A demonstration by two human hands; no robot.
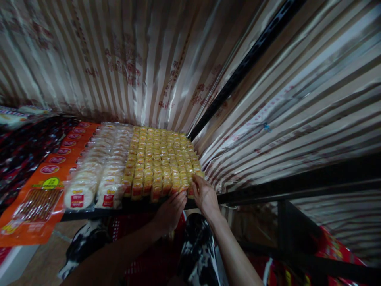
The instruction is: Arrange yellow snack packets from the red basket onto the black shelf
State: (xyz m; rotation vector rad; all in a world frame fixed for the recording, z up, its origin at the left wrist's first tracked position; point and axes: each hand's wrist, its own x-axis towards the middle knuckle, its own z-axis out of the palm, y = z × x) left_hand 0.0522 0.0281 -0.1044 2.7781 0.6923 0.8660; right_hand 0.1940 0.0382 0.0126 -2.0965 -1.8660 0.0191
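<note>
Many small yellow snack packets (162, 159) stand in tight rows on the shelf before me. My left hand (172, 210) reaches up to their front edge, its fingers stretched out against the lowest packets; the thumb is hidden. Just right of it, my right hand (206, 194) has its fingers bent and pinched at the front right corner of the rows, on a yellow packet partly covered by the fingers. Left of the yellow rows lie two columns of clear bags with round white pieces (79, 190).
Orange snack bags (37, 198) overlap farther left, beside dark red-and-black packets (24, 151). Striped printed sheeting (119, 59) hangs behind the shelf, crossed by a black post (238, 75). Below stands a red basket (145, 250); red packages (336, 246) sit lower right.
</note>
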